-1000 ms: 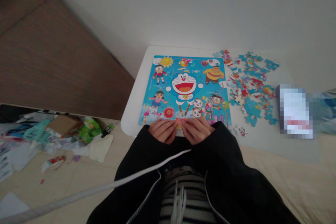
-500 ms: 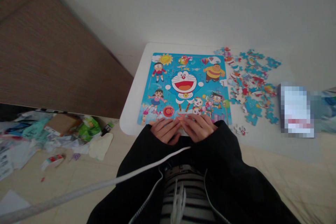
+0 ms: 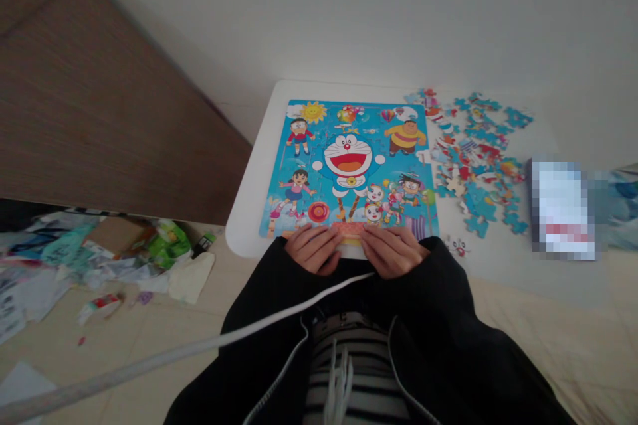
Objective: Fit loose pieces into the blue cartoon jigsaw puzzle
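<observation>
A Doraemon jigsaw puzzle point(image 3: 349, 166) is lying flat on a white table point(image 3: 254, 212), close to the table's near edge, and nearly the whole picture is already showing: one sun, seven or so cartoon figures, and a blue sky. One small pale gap is showing at its right edge, and the bottom strip is hidden behind the hands, so I can't tell whether that strip is complete.

The left hand point(image 3: 313, 249) and right hand point(image 3: 393, 251) are both lying on that near edge, fingers together and gently curved, not spread wide. Their fingertips are touching a pinkish strip of pieces point(image 3: 346, 231) between them, though I can't tell whether either hand is gripping anything.

To the right, a single heap of loose puzzle pieces point(image 3: 473, 159) is sprawling across the table, too many and too overlapped to count exactly, and one lone piece point(image 3: 457, 247) is lying apart nearer the person. Beyond the heap sits one blurred package point(image 3: 561, 209). Down on the floor, a cardboard box point(image 3: 115, 236) and a green bag point(image 3: 169, 246) are lying among scattered papers.
</observation>
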Motion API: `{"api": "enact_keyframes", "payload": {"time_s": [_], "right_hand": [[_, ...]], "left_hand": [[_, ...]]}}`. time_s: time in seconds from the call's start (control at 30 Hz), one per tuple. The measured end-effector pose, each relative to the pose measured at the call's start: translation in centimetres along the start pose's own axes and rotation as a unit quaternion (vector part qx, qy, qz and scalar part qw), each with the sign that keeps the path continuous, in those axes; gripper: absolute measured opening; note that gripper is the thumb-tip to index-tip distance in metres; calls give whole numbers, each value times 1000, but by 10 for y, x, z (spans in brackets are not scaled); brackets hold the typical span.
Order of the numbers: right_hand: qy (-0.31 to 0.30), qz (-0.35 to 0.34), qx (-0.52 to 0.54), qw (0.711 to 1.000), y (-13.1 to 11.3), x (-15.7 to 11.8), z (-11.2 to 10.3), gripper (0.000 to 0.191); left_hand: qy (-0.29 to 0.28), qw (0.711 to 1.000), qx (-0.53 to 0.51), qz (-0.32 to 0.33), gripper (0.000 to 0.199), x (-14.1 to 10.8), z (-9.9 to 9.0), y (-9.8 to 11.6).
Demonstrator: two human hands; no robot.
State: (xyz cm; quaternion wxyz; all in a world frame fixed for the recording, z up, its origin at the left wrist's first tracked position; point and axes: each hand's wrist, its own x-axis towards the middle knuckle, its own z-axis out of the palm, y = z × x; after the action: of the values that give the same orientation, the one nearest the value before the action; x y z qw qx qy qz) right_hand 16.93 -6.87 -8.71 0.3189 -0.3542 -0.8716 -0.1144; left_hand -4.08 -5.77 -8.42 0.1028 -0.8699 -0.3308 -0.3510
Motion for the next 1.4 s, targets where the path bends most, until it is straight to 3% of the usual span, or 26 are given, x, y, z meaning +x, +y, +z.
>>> {"api": "enact_keyframes", "payload": {"time_s": [0.4,0.8,1.1,1.23,1.4], "right_hand": [[84,39,0,996,-8,0,2,15],[82,-16,-8,997,-15,15,8,16],[102,15,2,995,-14,15,6,16],[105,41,1,994,-12,10,5,15],[89,12,-14,996,-8,2,4,17]], "left_hand": [[-8,998,-55,25,20,-1,1,-3],[12,999,-45,0,13,8,0,2],[9,999,-42,0,17,5,2,0],[34,999,-35,12,16,2,6,-1],[22,999,-33,23,16,1,9,-2]]}}
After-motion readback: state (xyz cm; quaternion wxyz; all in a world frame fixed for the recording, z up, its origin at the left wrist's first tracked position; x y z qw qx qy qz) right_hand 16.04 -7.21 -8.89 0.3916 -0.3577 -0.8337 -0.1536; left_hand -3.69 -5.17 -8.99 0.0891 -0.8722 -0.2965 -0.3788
